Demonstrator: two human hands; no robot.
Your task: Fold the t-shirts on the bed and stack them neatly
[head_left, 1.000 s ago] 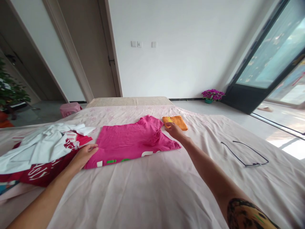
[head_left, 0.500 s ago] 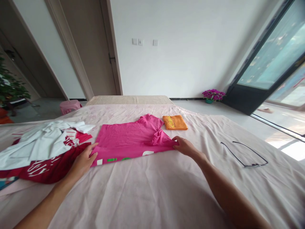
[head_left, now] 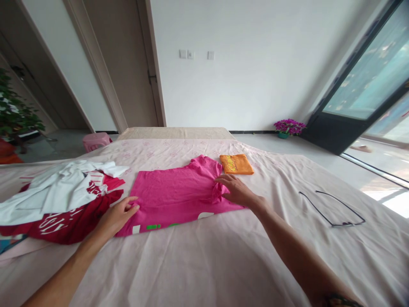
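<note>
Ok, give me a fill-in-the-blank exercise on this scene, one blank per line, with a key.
The left hand and right hand are both at the ____ shirt.
The folded cloth just beyond the right hand is ____.
The glasses lie to the ____ of the right hand.
The top garment of the clothes pile is ____.
Missing words: pink; orange; right; white.

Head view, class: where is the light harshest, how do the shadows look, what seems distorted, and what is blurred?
Head view: daylight glares on the floor at far right, nearly white; head view: folds in the pink shirt show only soft shadows; head view: the brown door leans, as wide-angle distortion would make it; head view: smaller print on the orange cloth is too soft to read.
</note>
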